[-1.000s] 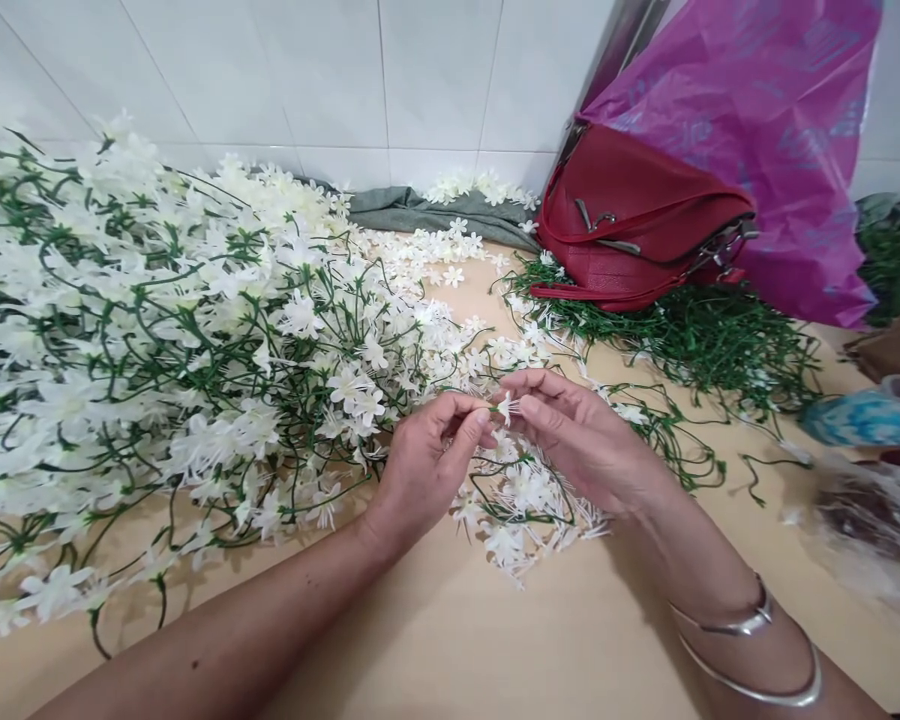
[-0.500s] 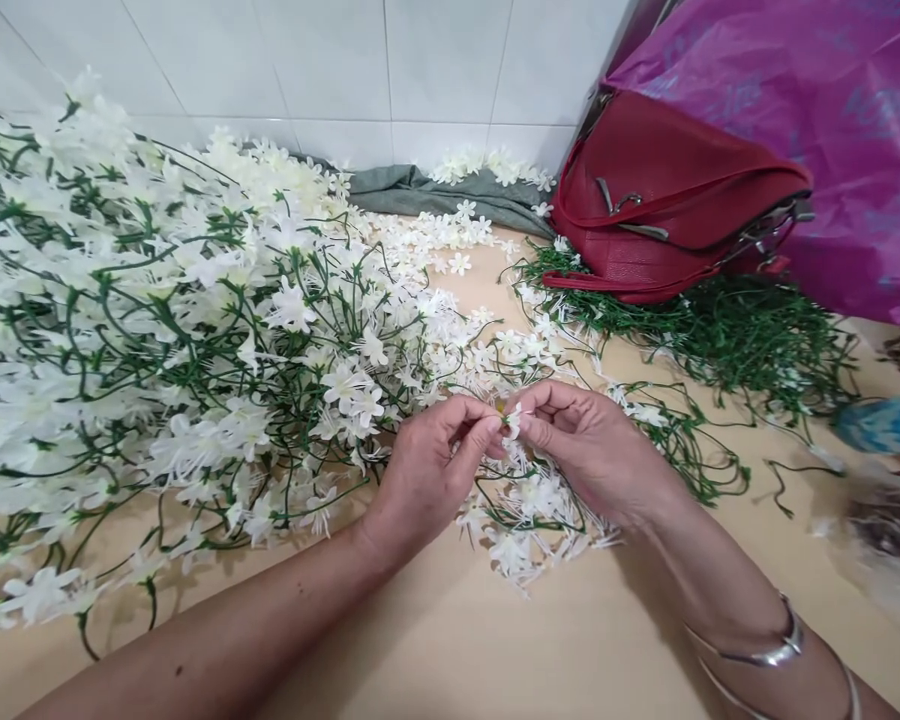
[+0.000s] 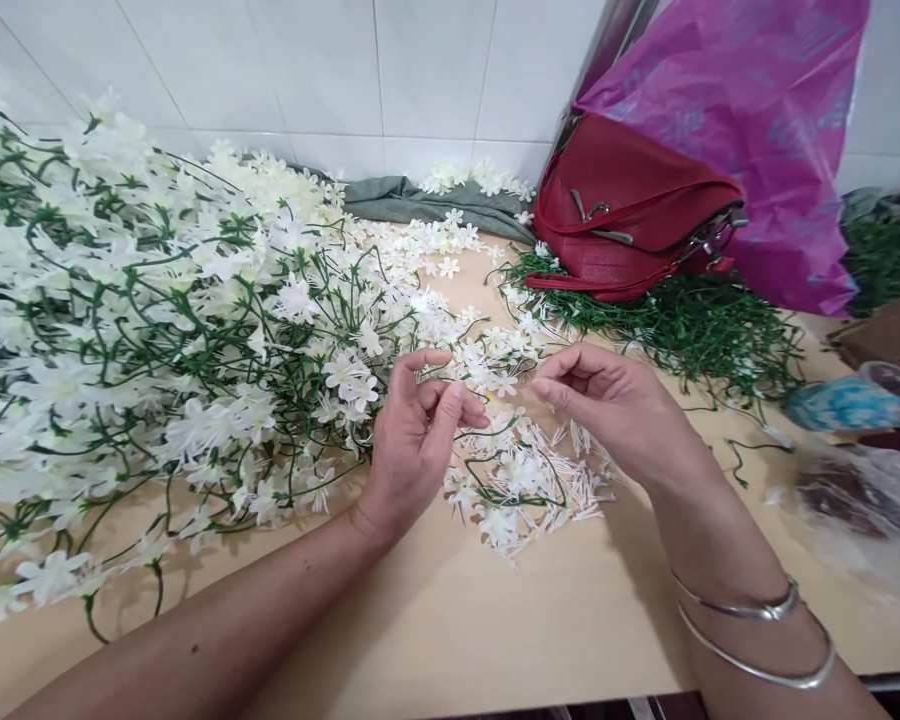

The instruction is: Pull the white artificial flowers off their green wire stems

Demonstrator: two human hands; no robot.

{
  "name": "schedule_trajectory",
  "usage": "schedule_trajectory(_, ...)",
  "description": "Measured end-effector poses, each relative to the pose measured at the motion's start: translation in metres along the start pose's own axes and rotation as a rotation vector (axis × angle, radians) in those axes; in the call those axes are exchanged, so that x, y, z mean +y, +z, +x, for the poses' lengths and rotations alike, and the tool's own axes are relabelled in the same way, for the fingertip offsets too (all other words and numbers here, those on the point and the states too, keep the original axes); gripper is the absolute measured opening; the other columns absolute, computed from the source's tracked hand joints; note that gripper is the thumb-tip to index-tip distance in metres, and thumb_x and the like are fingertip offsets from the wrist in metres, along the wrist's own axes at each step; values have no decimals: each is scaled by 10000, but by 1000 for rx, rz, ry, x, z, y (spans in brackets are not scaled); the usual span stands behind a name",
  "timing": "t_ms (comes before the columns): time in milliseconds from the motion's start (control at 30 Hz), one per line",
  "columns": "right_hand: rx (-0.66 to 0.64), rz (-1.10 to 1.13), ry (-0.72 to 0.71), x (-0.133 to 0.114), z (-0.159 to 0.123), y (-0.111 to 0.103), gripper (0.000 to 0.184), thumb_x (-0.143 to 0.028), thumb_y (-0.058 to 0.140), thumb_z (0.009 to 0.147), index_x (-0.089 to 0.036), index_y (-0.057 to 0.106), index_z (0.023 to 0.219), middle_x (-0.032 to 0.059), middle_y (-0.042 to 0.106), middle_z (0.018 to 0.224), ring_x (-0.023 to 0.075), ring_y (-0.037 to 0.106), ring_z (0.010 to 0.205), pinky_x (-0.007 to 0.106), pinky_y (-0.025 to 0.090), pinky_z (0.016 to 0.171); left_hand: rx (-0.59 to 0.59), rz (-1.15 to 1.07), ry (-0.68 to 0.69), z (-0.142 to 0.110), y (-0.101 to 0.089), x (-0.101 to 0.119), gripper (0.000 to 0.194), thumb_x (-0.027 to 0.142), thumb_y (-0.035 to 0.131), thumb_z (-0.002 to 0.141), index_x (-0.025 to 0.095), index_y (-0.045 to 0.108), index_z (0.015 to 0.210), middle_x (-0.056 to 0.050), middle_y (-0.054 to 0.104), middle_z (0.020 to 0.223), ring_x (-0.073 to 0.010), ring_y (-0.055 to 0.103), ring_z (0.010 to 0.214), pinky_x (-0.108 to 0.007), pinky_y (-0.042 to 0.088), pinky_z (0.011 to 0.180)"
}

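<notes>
Over the small heap of loose white blossoms [image 3: 521, 480], papery petals on thin green wire stems, the left hand [image 3: 412, 440] hangs with its fingers loosely curled on nothing. The right hand [image 3: 619, 405] is half curled and empty too. Beyond the heap lies a smooth red leather handbag [image 3: 622, 215].

Both forearms bare, no sleeves. Right wrist: two thin silver bangles [image 3: 757, 640], one with a small knot-like joint. Left hand [image 3: 412, 445]: nothing worn.
</notes>
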State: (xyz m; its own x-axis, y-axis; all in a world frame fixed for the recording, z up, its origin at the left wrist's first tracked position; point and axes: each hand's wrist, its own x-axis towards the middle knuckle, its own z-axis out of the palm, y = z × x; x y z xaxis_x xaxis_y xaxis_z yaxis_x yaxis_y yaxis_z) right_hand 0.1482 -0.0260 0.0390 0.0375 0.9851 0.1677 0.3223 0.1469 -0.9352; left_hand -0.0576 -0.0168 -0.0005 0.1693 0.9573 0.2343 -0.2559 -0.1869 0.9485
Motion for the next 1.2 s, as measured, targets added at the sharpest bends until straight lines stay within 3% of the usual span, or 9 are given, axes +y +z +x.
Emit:
schedule_trajectory(67,-94,-106,24,5,0,-4,238,-446,798,828,-225,722,782,32,665,756,189,575,707,333,459,668,8,21,54,0,0,1,60,234,535,1039,243,523,1096,20,685,819,-140,721,758,-298,597,798)
schedule_trajectory(167,-171,-281,-27,15,0,-4,94,-338,773,828,-245,766,842,55,712,880,214,623,778,362,483,718,-1,158,105,0,-3,1,196,185,462,1049,213,616,931,-25,676,888,-158,697,867,-315,563,867)
schedule_trajectory(233,-200,-370,-94,22,1,-3,16,-251,743,825,-253,756,816,57,720,925,233,647,859,383,491,784,10,268,124,1,-4,1,229,151,459,1036,205,660,939,-43,683,924,-173,685,924,-325,544,901)
schedule_trajectory(300,-171,-412,-111,23,1,-3,78,-214,707,840,-247,730,774,54,722,909,236,652,875,387,487,798,41,352,177,2,-5,1,199,133,497,1014,207,682,1006,-54,687,989,-182,674,982,-334,534,936)
schedule_trajectory(433,13,-264,-43,10,0,-1,76,-291,714,871,-241,743,823,40,717,823,209,628,766,363,483,733,0,506,321,2,-4,3,217,137,576,984,220,698,1143,-73,711,1126,-206,661,1105,-369,531,1011)
schedule_trajectory(567,-95,39,23,-4,-4,8,152,-384,798,831,-239,755,848,29,710,789,183,614,734,335,498,695,-151,566,373,2,-3,4,272,144,601,994,243,702,1227,-63,763,1191,-202,657,1173,-384,526,1056)
schedule_trajectory(767,-186,227,174,-3,-7,15,275,-435,853,791,-235,676,856,-23,620,690,122,512,595,269,407,534,-177,479,331,3,-4,5,104,204,656,982,232,742,1033,-36,782,984,-175,709,916,-323,568,875)
schedule_trajectory(967,-73,-41,28,-3,-4,10,249,-440,786,842,-213,706,781,17,655,730,156,548,673,303,440,624,-3,345,114,3,-6,-2,57,253,655,971,209,690,964,-38,723,931,-170,661,867,-310,536,858)
schedule_trajectory(1200,-212,-264,-37,7,-6,12,165,-379,717,884,-245,727,790,41,700,827,211,625,782,355,477,706,47,243,58,5,-5,-4,51,230,693,925,203,693,968,-21,695,892,-151,633,826,-276,524,817)
